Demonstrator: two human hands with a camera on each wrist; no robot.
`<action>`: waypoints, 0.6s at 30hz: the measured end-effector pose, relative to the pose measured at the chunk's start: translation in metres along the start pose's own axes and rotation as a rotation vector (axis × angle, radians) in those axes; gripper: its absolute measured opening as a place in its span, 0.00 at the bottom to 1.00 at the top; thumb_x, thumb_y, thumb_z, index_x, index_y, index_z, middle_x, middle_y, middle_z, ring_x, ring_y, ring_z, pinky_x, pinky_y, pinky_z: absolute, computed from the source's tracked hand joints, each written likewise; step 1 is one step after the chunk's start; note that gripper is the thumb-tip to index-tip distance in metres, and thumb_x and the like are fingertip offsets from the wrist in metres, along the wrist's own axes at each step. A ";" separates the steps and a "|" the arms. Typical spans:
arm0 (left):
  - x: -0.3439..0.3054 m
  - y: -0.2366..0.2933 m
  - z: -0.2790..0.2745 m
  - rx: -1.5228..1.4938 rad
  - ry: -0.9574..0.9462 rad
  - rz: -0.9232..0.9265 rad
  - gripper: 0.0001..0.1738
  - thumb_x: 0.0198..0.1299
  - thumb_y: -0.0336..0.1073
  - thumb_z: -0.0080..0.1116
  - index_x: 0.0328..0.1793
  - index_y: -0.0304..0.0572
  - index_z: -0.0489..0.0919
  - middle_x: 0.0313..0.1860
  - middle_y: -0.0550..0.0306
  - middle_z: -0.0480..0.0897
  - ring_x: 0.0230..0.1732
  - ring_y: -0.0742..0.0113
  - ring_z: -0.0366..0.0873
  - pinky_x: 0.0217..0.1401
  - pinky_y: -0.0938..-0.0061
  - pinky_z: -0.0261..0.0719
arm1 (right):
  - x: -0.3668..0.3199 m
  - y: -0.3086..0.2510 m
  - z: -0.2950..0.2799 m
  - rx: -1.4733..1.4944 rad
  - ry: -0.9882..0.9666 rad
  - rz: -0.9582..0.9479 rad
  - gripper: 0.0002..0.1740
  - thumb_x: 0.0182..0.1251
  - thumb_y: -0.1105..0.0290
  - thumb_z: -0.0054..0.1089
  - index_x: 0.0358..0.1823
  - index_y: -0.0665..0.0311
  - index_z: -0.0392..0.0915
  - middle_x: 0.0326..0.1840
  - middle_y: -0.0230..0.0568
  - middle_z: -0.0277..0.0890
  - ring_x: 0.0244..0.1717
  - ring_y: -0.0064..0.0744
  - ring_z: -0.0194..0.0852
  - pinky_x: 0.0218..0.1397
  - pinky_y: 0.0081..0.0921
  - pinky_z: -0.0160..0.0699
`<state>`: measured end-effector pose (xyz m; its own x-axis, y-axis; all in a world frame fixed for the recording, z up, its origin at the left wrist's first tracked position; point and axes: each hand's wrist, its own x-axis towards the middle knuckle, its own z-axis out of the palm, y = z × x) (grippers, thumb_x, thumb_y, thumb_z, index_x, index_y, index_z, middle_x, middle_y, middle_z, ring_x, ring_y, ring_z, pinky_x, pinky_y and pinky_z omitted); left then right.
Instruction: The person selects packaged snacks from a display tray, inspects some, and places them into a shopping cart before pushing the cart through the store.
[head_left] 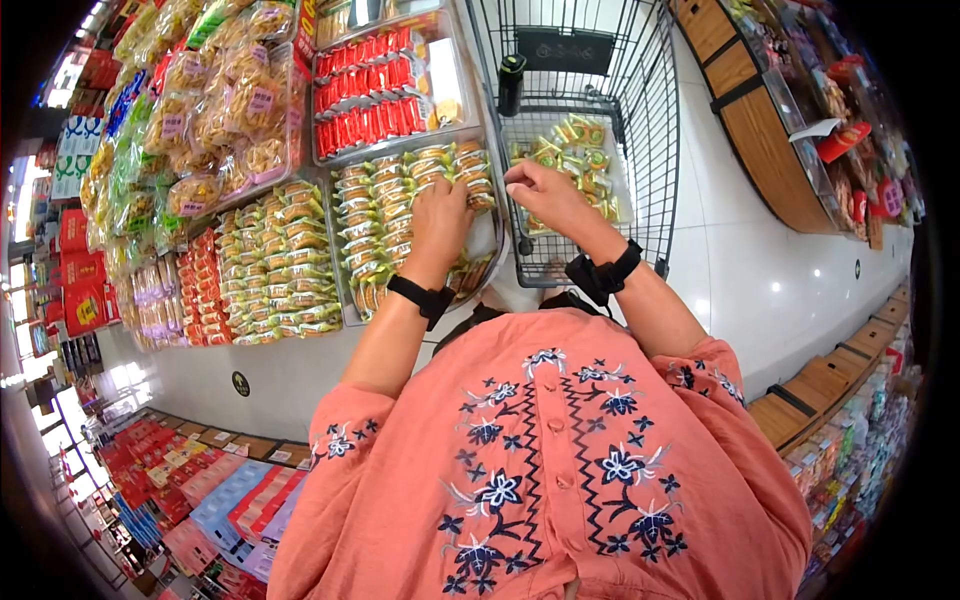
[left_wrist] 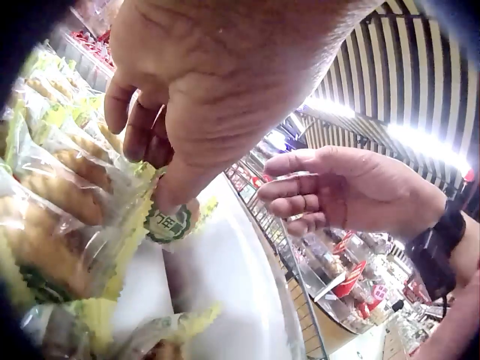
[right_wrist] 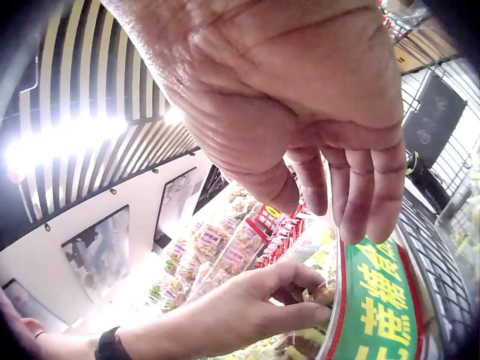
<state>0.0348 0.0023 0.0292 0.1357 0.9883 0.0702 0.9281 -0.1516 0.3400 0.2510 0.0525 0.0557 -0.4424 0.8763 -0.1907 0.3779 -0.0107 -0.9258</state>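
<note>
Reaching into a bin of wrapped round pastries (head_left: pixel 375 205), my left hand (head_left: pixel 441 222) has its fingers bent down among the rows. In the left wrist view, the thumb and fingers of that left hand (left_wrist: pixel 195 97) pinch a wrapped pastry (left_wrist: pixel 176 223) with a green round label and yellow crimped edges; the fingers hide part of it. My right hand (head_left: pixel 553 196) is over the near left edge of the shopping cart (head_left: pixel 655 150), its fingers loosely bent. The right wrist view shows nothing in that right hand (right_wrist: pixel 315 97), which hangs beside a green sign (right_wrist: pixel 379 300).
Similar yellow-wrapped pastries (head_left: pixel 570 150) lie in the cart, with a dark bottle (head_left: pixel 511 85) at its left side. Beyond the bin are red packets (head_left: pixel 370 85) in a clear tray. Bagged snacks (head_left: pixel 215 120) are piled at the left, and a wooden display stand (head_left: pixel 770 150) is at the right.
</note>
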 end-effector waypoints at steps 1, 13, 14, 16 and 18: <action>0.000 0.000 0.003 0.016 0.010 0.006 0.21 0.51 0.34 0.75 0.51 0.45 0.80 0.46 0.49 0.80 0.53 0.45 0.79 0.53 0.53 0.76 | 0.000 -0.001 0.000 0.004 -0.007 0.005 0.16 0.72 0.67 0.60 0.55 0.70 0.80 0.44 0.39 0.85 0.44 0.26 0.80 0.50 0.27 0.80; 0.000 0.002 0.016 0.173 0.058 0.034 0.18 0.52 0.34 0.70 0.47 0.44 0.75 0.44 0.50 0.78 0.50 0.48 0.77 0.52 0.55 0.73 | 0.004 0.021 0.019 -0.136 0.004 -0.116 0.16 0.70 0.67 0.61 0.54 0.68 0.79 0.42 0.42 0.83 0.42 0.30 0.80 0.49 0.30 0.80; -0.001 0.002 0.017 0.175 0.059 0.030 0.18 0.52 0.34 0.70 0.47 0.44 0.75 0.44 0.50 0.78 0.50 0.49 0.77 0.52 0.55 0.73 | 0.004 0.022 0.020 -0.151 0.002 -0.122 0.16 0.70 0.67 0.61 0.53 0.68 0.79 0.42 0.42 0.82 0.42 0.31 0.80 0.48 0.30 0.80; -0.002 0.002 0.019 0.179 0.060 0.022 0.18 0.52 0.34 0.70 0.46 0.45 0.75 0.43 0.50 0.78 0.50 0.49 0.77 0.52 0.55 0.73 | 0.003 0.024 0.022 -0.179 0.000 -0.134 0.15 0.70 0.67 0.61 0.53 0.69 0.79 0.41 0.42 0.82 0.41 0.31 0.80 0.48 0.31 0.80; -0.003 0.001 0.023 0.168 0.090 0.047 0.17 0.53 0.34 0.69 0.46 0.45 0.75 0.42 0.51 0.79 0.50 0.49 0.77 0.52 0.55 0.73 | 0.002 0.026 0.023 -0.156 -0.007 -0.100 0.15 0.70 0.67 0.60 0.53 0.69 0.79 0.42 0.43 0.82 0.42 0.32 0.81 0.48 0.31 0.80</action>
<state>0.0434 -0.0005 0.0079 0.1558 0.9733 0.1684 0.9673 -0.1848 0.1736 0.2412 0.0428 0.0239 -0.4894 0.8659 -0.1035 0.4530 0.1511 -0.8786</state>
